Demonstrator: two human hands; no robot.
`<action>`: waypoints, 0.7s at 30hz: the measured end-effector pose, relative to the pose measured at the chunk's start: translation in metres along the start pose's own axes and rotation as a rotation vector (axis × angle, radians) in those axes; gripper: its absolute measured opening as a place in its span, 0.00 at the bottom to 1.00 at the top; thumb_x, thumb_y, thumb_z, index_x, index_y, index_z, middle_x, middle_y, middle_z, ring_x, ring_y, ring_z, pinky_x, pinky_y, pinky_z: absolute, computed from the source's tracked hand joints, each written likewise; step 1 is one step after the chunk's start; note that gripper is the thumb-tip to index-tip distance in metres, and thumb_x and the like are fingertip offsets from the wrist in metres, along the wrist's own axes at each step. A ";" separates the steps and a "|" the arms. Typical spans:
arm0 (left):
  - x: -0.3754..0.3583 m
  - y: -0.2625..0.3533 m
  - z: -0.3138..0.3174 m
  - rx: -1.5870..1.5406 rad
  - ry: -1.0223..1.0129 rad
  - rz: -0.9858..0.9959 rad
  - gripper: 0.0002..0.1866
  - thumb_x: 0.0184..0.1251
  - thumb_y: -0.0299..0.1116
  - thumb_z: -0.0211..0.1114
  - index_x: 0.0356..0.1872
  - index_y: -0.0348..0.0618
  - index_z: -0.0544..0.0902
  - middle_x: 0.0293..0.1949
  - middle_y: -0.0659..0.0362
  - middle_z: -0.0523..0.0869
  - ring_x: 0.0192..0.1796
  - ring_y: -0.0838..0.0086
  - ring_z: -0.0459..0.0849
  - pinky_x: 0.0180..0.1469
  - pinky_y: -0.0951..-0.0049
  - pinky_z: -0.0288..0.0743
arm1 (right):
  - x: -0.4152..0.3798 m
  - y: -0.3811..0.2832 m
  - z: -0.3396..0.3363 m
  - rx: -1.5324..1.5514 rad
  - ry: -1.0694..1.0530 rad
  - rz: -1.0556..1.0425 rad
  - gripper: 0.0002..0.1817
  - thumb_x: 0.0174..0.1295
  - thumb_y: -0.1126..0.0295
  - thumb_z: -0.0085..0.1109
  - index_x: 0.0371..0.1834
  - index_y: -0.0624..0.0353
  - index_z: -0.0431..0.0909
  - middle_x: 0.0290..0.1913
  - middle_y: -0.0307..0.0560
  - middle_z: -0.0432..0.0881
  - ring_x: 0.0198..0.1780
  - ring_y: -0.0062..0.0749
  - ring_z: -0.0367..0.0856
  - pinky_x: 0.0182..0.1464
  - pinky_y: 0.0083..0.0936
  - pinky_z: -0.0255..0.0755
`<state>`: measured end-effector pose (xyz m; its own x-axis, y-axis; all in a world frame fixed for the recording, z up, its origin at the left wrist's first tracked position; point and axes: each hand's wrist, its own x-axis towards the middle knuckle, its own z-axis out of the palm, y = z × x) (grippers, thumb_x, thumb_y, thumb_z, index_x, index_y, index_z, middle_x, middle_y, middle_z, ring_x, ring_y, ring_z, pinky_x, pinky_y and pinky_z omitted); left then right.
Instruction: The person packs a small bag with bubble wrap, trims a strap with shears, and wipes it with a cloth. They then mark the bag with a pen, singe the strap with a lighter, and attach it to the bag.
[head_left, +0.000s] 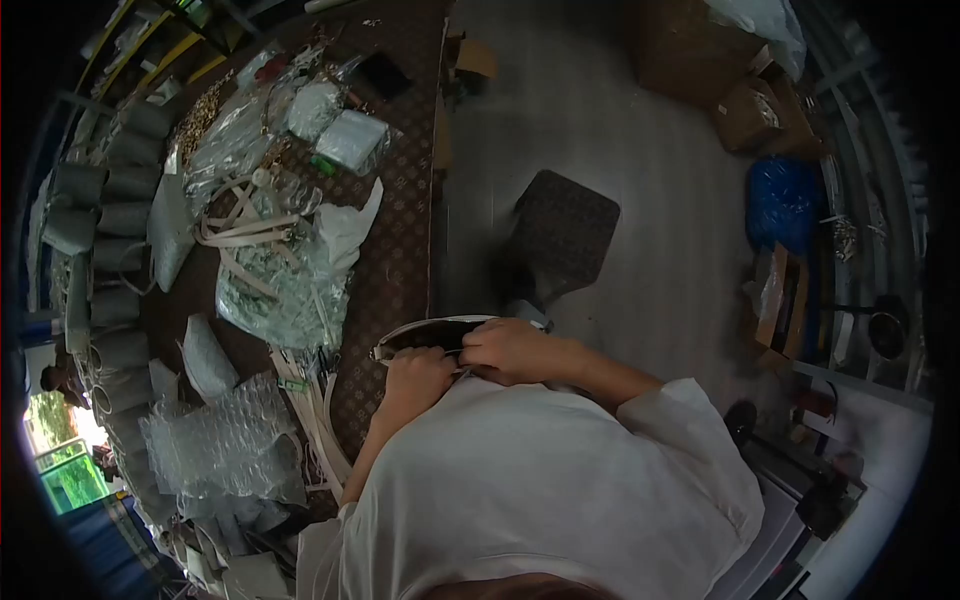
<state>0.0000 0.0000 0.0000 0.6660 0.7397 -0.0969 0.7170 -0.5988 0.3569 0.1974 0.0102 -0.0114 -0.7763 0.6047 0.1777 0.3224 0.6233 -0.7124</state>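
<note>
Held close against my body at the table's edge is a handbag (425, 333) with a pale rim and a dark inside, its mouth facing up. My left hand (420, 370) has its fingers curled over the near rim. Right beside it, my right hand (508, 350) grips the same rim with bent fingers. My fingertips are partly hidden, and so is the lower part of the bag. To the left, pale straps (315, 410) lie along the table, close to my left forearm.
The brown patterned table (385, 240) carries clear plastic bags (275, 300), bubble wrap (225, 440) and a dark flat object (383, 75). Rows of grey-white wrapped bags (125, 220) line its far left side. A dark stool (568, 228), cardboard boxes (750, 115) and a blue plastic bag (783, 205) stand to the right.
</note>
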 end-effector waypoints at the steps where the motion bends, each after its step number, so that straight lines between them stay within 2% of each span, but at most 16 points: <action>1: 0.010 -0.008 0.003 -0.008 0.021 0.043 0.02 0.42 0.30 0.61 0.16 0.47 0.79 0.20 0.58 0.76 0.29 0.67 0.80 0.33 0.69 0.73 | 0.001 0.005 -0.003 0.015 0.033 0.065 0.05 0.45 0.72 0.60 0.26 0.56 0.77 0.28 0.43 0.75 0.35 0.38 0.76 0.39 0.33 0.70; 2: 0.020 -0.016 0.005 -0.013 0.043 0.085 0.03 0.43 0.30 0.60 0.15 0.46 0.79 0.19 0.59 0.76 0.29 0.67 0.80 0.34 0.69 0.73 | 0.003 0.010 -0.006 0.029 0.068 0.127 0.04 0.44 0.72 0.60 0.24 0.57 0.76 0.28 0.44 0.75 0.36 0.39 0.76 0.38 0.33 0.70; 3: 0.055 0.012 0.003 -0.032 -0.055 0.057 0.03 0.43 0.30 0.60 0.15 0.46 0.79 0.19 0.59 0.76 0.29 0.67 0.80 0.34 0.69 0.73 | -0.028 0.026 -0.029 0.129 0.076 0.155 0.04 0.44 0.72 0.60 0.24 0.57 0.76 0.28 0.44 0.75 0.36 0.39 0.76 0.38 0.33 0.70; 6: 0.143 0.009 0.008 -0.047 0.033 0.177 0.03 0.43 0.29 0.60 0.16 0.46 0.80 0.19 0.59 0.76 0.27 0.69 0.79 0.31 0.69 0.72 | -0.044 0.078 -0.074 -0.019 0.199 0.144 0.02 0.47 0.73 0.58 0.22 0.58 0.76 0.26 0.43 0.73 0.32 0.39 0.75 0.35 0.33 0.70; 8: 0.196 0.017 0.007 0.039 -0.002 0.310 0.03 0.43 0.29 0.60 0.18 0.47 0.82 0.20 0.59 0.77 0.28 0.69 0.78 0.33 0.69 0.70 | -0.061 0.095 -0.110 0.033 0.208 0.331 0.04 0.49 0.75 0.56 0.29 0.60 0.78 0.31 0.47 0.76 0.32 0.43 0.77 0.36 0.36 0.71; 9: 0.222 0.023 0.005 0.035 0.003 0.307 0.03 0.43 0.29 0.60 0.18 0.47 0.82 0.20 0.59 0.77 0.28 0.69 0.78 0.33 0.69 0.70 | -0.070 0.110 -0.120 0.030 0.201 0.331 0.04 0.49 0.75 0.56 0.29 0.60 0.78 0.31 0.47 0.76 0.32 0.43 0.77 0.36 0.36 0.71; 11: 0.267 0.039 -0.001 0.154 -0.128 0.489 0.03 0.43 0.30 0.61 0.18 0.47 0.83 0.21 0.60 0.78 0.30 0.70 0.79 0.36 0.70 0.67 | -0.086 0.139 -0.128 0.001 0.418 0.521 0.14 0.52 0.76 0.57 0.43 0.63 0.76 0.36 0.54 0.79 0.34 0.48 0.78 0.38 0.33 0.72; 12: 0.286 0.044 -0.002 0.154 -0.139 0.487 0.03 0.43 0.30 0.61 0.18 0.47 0.83 0.21 0.60 0.78 0.30 0.70 0.79 0.36 0.70 0.67 | -0.087 0.150 -0.136 0.012 0.420 0.524 0.14 0.52 0.76 0.57 0.43 0.63 0.76 0.36 0.54 0.79 0.34 0.48 0.78 0.38 0.33 0.72; 14: 0.326 0.051 -0.004 0.185 -0.223 0.683 0.03 0.42 0.31 0.61 0.17 0.48 0.82 0.22 0.61 0.79 0.31 0.71 0.79 0.37 0.72 0.65 | -0.085 0.173 -0.153 0.293 0.158 0.819 0.22 0.53 0.74 0.52 0.53 0.68 0.68 0.44 0.64 0.77 0.44 0.57 0.76 0.47 0.38 0.71; 15: 0.343 0.050 -0.002 0.187 -0.229 0.690 0.03 0.42 0.31 0.61 0.17 0.48 0.82 0.22 0.61 0.79 0.31 0.71 0.79 0.37 0.72 0.65 | -0.085 0.193 -0.155 0.298 0.166 0.822 0.22 0.53 0.74 0.52 0.53 0.68 0.68 0.44 0.64 0.77 0.44 0.57 0.76 0.47 0.38 0.71; 17: 0.374 0.043 0.009 0.209 -0.255 0.911 0.04 0.41 0.32 0.61 0.15 0.49 0.83 0.19 0.62 0.79 0.28 0.71 0.78 0.35 0.72 0.65 | -0.086 0.239 -0.141 0.513 0.364 0.728 0.25 0.52 0.71 0.52 0.54 0.71 0.65 0.45 0.69 0.75 0.48 0.60 0.74 0.50 0.39 0.69; 18: 0.390 0.039 0.013 0.206 -0.265 0.926 0.04 0.41 0.32 0.61 0.15 0.49 0.83 0.19 0.62 0.79 0.28 0.71 0.78 0.35 0.72 0.65 | -0.081 0.257 -0.137 0.518 0.378 0.739 0.25 0.52 0.71 0.52 0.54 0.71 0.65 0.45 0.69 0.75 0.48 0.60 0.74 0.50 0.39 0.69; 20: 0.427 0.023 0.023 0.293 -0.470 1.066 0.04 0.39 0.33 0.60 0.14 0.48 0.82 0.21 0.61 0.80 0.30 0.71 0.79 0.37 0.72 0.66 | -0.068 0.294 -0.131 0.558 0.533 1.149 0.26 0.51 0.67 0.54 0.52 0.73 0.66 0.47 0.72 0.74 0.52 0.60 0.72 0.53 0.40 0.67; 21: 0.446 0.012 0.030 0.290 -0.483 1.097 0.04 0.39 0.33 0.60 0.14 0.48 0.82 0.21 0.61 0.80 0.30 0.71 0.79 0.37 0.72 0.66 | -0.067 0.313 -0.127 0.546 0.563 1.248 0.24 0.52 0.67 0.56 0.51 0.69 0.68 0.49 0.67 0.75 0.52 0.48 0.75 0.52 0.32 0.67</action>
<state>0.3118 0.3132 -0.0668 0.9078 -0.3499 -0.2311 -0.2914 -0.9227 0.2524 0.4191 0.2278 -0.1595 0.1938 0.7866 -0.5863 0.2709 -0.6172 -0.7387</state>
